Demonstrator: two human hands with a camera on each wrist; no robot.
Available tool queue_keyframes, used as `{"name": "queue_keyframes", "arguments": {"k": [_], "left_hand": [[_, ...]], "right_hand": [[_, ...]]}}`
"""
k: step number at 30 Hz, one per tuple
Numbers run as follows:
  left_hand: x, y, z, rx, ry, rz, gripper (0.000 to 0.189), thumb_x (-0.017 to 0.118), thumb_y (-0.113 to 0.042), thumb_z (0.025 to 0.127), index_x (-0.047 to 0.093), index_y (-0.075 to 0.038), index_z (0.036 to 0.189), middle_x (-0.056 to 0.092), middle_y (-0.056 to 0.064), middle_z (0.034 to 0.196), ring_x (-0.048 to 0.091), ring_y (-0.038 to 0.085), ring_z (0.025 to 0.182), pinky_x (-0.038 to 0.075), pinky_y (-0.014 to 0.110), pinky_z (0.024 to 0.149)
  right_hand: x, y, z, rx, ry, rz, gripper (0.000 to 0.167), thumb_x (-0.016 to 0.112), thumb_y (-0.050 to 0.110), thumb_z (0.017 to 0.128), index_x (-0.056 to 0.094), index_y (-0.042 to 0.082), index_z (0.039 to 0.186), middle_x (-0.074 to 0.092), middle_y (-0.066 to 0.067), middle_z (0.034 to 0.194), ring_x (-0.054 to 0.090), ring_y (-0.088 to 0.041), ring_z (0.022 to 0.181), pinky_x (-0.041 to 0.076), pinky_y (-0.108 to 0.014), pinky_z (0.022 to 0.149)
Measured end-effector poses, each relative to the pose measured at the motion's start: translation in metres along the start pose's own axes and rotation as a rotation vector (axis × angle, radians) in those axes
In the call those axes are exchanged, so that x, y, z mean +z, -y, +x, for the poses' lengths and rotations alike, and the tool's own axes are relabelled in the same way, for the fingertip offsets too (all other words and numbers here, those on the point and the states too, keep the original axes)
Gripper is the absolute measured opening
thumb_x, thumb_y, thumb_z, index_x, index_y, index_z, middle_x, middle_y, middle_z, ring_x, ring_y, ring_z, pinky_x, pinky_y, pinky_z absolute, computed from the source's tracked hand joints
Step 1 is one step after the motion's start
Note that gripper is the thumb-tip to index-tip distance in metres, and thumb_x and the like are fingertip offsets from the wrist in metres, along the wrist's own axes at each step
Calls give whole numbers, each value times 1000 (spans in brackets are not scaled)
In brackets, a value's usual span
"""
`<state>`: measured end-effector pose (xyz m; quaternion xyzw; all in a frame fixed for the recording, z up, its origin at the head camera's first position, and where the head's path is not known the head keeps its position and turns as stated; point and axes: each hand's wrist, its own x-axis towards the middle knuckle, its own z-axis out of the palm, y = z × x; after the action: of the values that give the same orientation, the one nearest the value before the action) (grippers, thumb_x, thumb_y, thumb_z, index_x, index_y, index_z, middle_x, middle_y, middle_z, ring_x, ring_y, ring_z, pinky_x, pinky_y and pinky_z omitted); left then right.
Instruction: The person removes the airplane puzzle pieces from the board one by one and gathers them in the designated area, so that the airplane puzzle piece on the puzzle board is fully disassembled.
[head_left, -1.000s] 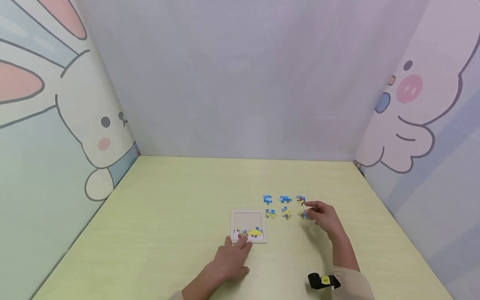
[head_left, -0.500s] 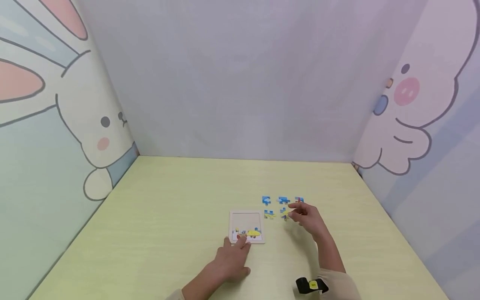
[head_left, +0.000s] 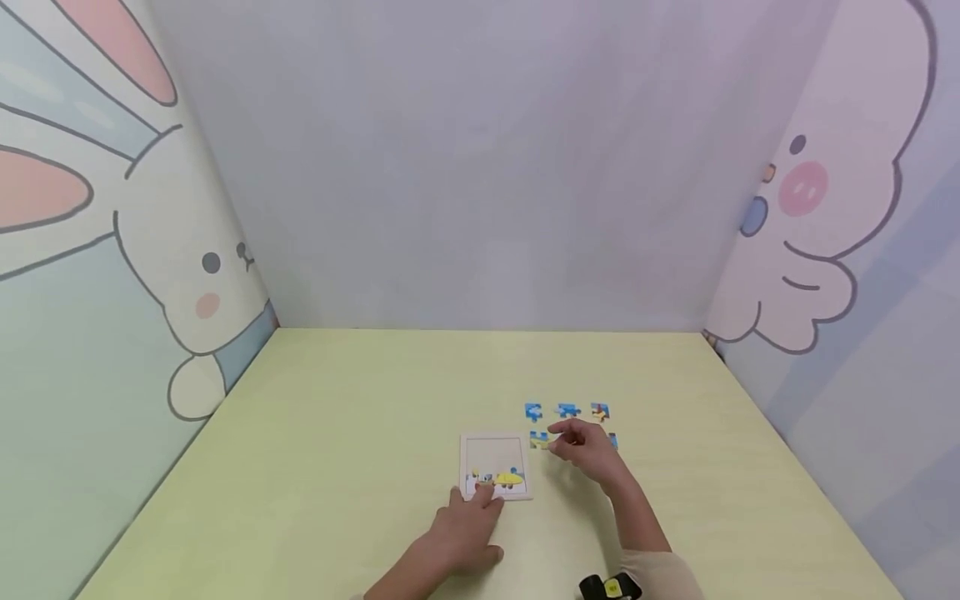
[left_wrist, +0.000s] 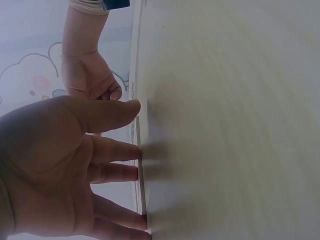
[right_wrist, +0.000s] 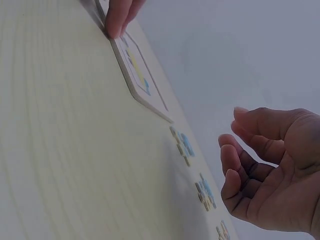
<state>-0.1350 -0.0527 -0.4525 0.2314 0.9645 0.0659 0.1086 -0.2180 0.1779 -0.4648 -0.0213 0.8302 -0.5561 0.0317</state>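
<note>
A square puzzle tray (head_left: 491, 452) lies on the table, with joined pieces (head_left: 508, 478) showing a yellow shape along its near side. My left hand (head_left: 467, 529) rests its outstretched fingertips on the tray's near edge. To the right, my right hand (head_left: 588, 454) hovers over the lower row of loose jigsaw pieces, fingers loosely bent. In the right wrist view, nothing shows between the thumb and fingers of this hand (right_wrist: 280, 170). A blue-and-yellow jigsaw piece (head_left: 538, 440) lies just left of its fingertips; the hand hides part of that row.
Behind the right hand lies a row of loose pieces: a blue one (head_left: 533, 412), another blue one (head_left: 567, 410) and a blue-and-red one (head_left: 600, 412). Part of a piece (head_left: 613, 440) shows past the knuckles. Cartoon-printed walls enclose the pale table (head_left: 337, 433).
My right hand has moved left along the lower row, from its right end toward the tray. The left hand stays on the tray. The head view has shifted slightly.
</note>
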Motion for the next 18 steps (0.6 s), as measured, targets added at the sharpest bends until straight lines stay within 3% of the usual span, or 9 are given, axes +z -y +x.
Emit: {"name": "queue_keyframes", "arguments": {"k": [11,18], "left_hand": [[4,0,0,-9,-9,-39,62,76,-41,85,61,-9,136,50,8,145,47,55,123,52,59,83],[1,-1,0,-17,-4,-48,63,76,-41,84,61,-9,136,50,9,145,47,55,123,52,60,83]], "right_hand": [[20,2,5,-50,52,-22,20,71,3,89,70,-5,108,62,-4,82,52,-17,71,44,-27,60],[34,3,13,-74,127,-15,20,70,1,90,70,-3,109,60,-4,82,52,-17,73,44,-26,62]]}}
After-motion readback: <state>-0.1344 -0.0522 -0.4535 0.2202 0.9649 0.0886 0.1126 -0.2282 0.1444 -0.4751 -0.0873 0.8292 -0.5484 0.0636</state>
